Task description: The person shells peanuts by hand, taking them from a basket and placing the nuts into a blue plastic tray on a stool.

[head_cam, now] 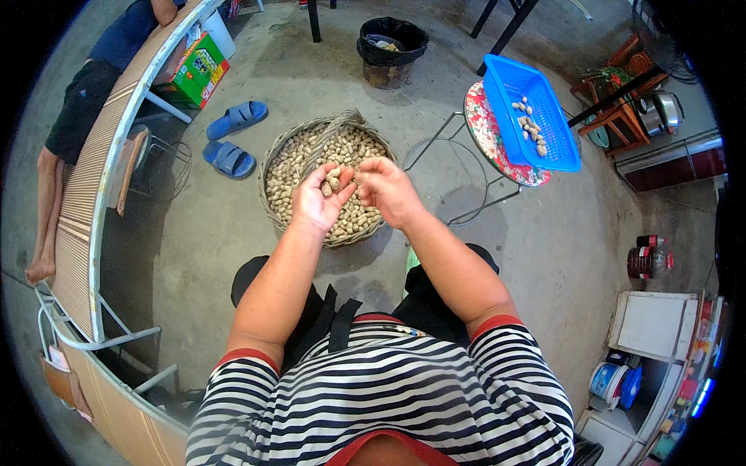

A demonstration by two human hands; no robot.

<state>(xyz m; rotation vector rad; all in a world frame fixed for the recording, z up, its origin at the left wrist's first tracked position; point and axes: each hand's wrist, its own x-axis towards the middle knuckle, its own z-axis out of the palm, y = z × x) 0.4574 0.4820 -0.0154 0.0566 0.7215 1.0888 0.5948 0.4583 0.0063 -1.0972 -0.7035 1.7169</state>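
Above a wicker basket (269, 214) full of unshelled peanuts (285, 169), my left hand (315, 204) is turned palm up and holds a few peanuts (331, 183) near its fingertips. My right hand (387, 189) hovers just right of it, fingers curled towards the left hand. The right fingertips are blurred, so whether they pinch anything is unclear. The basket's arched handle (317, 145) passes behind my left hand. To the right, a blue perforated plastic basket (551, 108) holds several peanuts (530, 128) and rests tilted on a round stool with a floral seat (478, 119).
Blue slippers (233, 119) lie left of the wicker basket. A bin with a black liner (390, 38) stands beyond it. Along the left runs a slatted bed (81, 192) with a person's legs (49, 198) on it. Dark bottles (641, 262) and a white cabinet (655, 323) are at right.
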